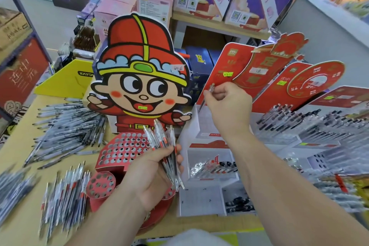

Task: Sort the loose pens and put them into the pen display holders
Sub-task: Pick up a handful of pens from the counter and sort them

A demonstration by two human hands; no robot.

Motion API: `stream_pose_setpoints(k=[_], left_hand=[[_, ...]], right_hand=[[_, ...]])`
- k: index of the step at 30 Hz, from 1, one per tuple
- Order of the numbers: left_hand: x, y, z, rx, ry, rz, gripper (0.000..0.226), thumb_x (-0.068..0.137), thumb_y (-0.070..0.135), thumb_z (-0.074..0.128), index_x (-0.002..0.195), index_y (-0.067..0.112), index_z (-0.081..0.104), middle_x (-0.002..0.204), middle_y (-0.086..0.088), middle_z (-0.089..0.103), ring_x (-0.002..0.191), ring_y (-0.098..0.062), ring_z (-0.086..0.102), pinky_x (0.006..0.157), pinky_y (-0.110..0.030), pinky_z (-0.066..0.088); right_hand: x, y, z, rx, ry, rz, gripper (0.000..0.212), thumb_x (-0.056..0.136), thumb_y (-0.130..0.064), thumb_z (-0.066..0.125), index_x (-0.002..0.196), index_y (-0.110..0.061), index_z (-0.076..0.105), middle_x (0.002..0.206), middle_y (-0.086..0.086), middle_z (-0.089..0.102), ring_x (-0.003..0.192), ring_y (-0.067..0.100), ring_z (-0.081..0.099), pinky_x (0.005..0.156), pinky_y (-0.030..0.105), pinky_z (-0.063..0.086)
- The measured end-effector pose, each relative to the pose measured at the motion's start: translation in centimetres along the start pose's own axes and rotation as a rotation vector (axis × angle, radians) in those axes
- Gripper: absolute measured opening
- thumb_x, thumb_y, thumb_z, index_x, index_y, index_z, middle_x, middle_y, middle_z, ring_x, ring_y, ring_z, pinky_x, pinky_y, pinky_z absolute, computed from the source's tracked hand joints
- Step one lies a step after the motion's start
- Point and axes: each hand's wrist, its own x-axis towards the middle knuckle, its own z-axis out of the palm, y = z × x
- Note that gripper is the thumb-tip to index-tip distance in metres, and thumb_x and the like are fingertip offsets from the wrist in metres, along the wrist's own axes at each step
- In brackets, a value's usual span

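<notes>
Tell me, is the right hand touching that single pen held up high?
Touching. The head view shows the right hand pinching the single pen between thumb and fingertips, with no gap.

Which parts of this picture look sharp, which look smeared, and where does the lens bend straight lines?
Head view: the cartoon cutout is sharp; the loose pens at lower left and the racked pens at right are smeared by blur; the white shelf at upper right tilts with wide-angle distortion; lighting is even, without hard shadows.

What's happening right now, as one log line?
left hand: holds bunch of pens | right hand: pinches single pen | where: above white tiered holder | status: pen not yet placed
</notes>
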Motion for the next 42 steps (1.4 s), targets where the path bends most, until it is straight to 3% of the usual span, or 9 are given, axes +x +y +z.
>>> stream_pose_setpoints(k=[4,10,15,22,25,29,34,39,42], left_hand=[[-0.4,0.2,0.1,-0.001,-0.019,0.008,0.022,0.086,0.010,0.063,0.103,-0.001,0.071,0.078,-0.009,0.066,0.064,-0.019,0.061,0.058,-0.029,0.057],[-0.4,0.2,0.4,0.003,-0.010,0.011,0.024,0.087,0.009,0.062,0.108,-0.002,0.068,0.076,-0.009,0.067,0.063,-0.018,0.061,0.059,-0.028,0.057],[-0.2,-0.1,0.0,0.013,0.000,-0.004,0.022,0.078,0.012,0.066,0.092,-0.002,0.076,0.076,-0.011,0.065,0.063,-0.019,0.063,0.062,-0.029,0.058],[-0.6,-0.1,0.2,0.073,-0.040,0.014,0.020,0.080,0.012,0.067,0.090,-0.001,0.079,0.075,-0.012,0.065,0.061,-0.019,0.063,0.057,-0.029,0.058],[-1.0,0.0,0.3,0.129,-0.062,0.039,0.023,0.078,0.011,0.071,0.096,-0.001,0.078,0.075,-0.011,0.067,0.061,-0.019,0.063,0.056,-0.030,0.056],[-1.1,-0.2,1.1,0.217,-0.043,0.075,0.021,0.076,0.011,0.074,0.092,-0.001,0.078,0.073,-0.014,0.065,0.059,-0.020,0.061,0.052,-0.031,0.052],[-1.0,-0.6,1.6,0.303,-0.068,0.096,0.042,0.074,0.009,0.080,0.114,0.001,0.070,0.086,-0.011,0.073,0.065,-0.017,0.064,0.056,-0.031,0.050],[-1.0,-0.9,1.8,0.343,-0.081,0.101,0.025,0.070,0.010,0.082,0.094,0.017,0.080,0.087,-0.012,0.074,0.067,-0.018,0.067,0.054,-0.032,0.052],[-0.8,-1.0,2.0,0.328,-0.022,0.096,0.042,0.066,0.016,0.084,0.106,0.011,0.075,0.092,-0.013,0.073,0.067,-0.018,0.065,0.055,-0.031,0.051]], right_hand=[[0.0,-0.1,0.1,-0.022,0.009,0.027,0.020,0.083,-0.030,0.078,0.072,-0.026,0.063,0.058,-0.024,0.055,0.061,-0.005,0.059,0.057,0.006,0.034],[0.3,-0.6,0.5,-0.050,0.029,0.110,0.021,0.078,-0.034,0.076,0.065,-0.023,0.064,0.060,-0.016,0.059,0.061,0.002,0.057,0.053,0.016,0.034],[-0.1,-0.1,0.8,-0.089,0.035,0.072,0.033,0.081,-0.032,0.074,0.055,-0.018,0.059,0.052,-0.010,0.057,0.051,0.006,0.053,0.048,0.019,0.032],[-1.3,-0.5,-1.5,0.067,-0.015,0.117,0.039,0.084,-0.048,0.074,0.059,-0.021,0.060,0.057,-0.008,0.060,0.059,0.011,0.058,0.057,0.026,0.043],[-3.1,-0.8,-3.3,0.278,-0.226,0.250,0.039,0.086,-0.047,0.072,0.063,-0.016,0.063,0.052,0.001,0.059,0.051,0.020,0.062,0.055,0.033,0.051],[-5.6,-1.0,-4.4,0.523,-0.575,0.470,0.021,0.086,-0.038,0.077,0.073,-0.021,0.074,0.064,0.002,0.067,0.049,0.014,0.059,0.049,0.027,0.050],[-6.9,-0.7,-4.2,0.539,-0.630,0.520,0.021,0.080,-0.035,0.084,0.082,-0.015,0.077,0.060,-0.002,0.066,0.051,0.012,0.060,0.048,0.023,0.048],[-7.1,-0.5,-4.0,0.512,-0.599,0.558,0.019,0.081,-0.031,0.082,0.081,-0.013,0.076,0.066,0.008,0.068,0.055,0.016,0.062,0.049,0.029,0.049],[-6.7,-0.2,-4.4,0.535,-0.635,0.581,0.017,0.087,-0.025,0.077,0.084,-0.009,0.075,0.068,0.008,0.068,0.060,0.019,0.063,0.050,0.033,0.048]])
